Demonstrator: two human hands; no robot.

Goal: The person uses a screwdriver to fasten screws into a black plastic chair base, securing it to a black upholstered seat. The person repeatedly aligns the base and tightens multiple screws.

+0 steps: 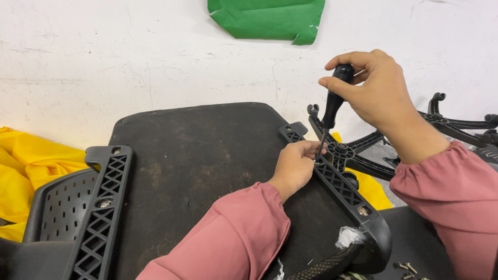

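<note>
Hands in pink sleeves work on an upturned office chair seat (207, 155), its black underside facing up against a scuffed white wall (104, 62). The right hand (371, 91) has its fingers clamped around the black handle of a screwdriver (332, 106), held nearly upright with the tip down on the right-hand armrest bracket (332, 179), a black latticed bar lying along the seat's edge. The left hand (295, 166) rests on that bracket with its fingers pinched together at the tip of the tool; a screw may be between them, though it is too small to make out. One screw head (362, 211) shows lower on the same bracket, and another sits in the matching left bracket (104, 205). By the look of it, the step in hand is driving a fastener at the bracket's upper end; the next move calls for steady downward pressure, a straight shaft and the left fingers drawn clear of the tip. Loose screws (407, 268) lie at lower right, a chair base (363, 150) stands behind, and yellow cloth (26, 166) and green paper (270, 18) frame the scene.
</note>
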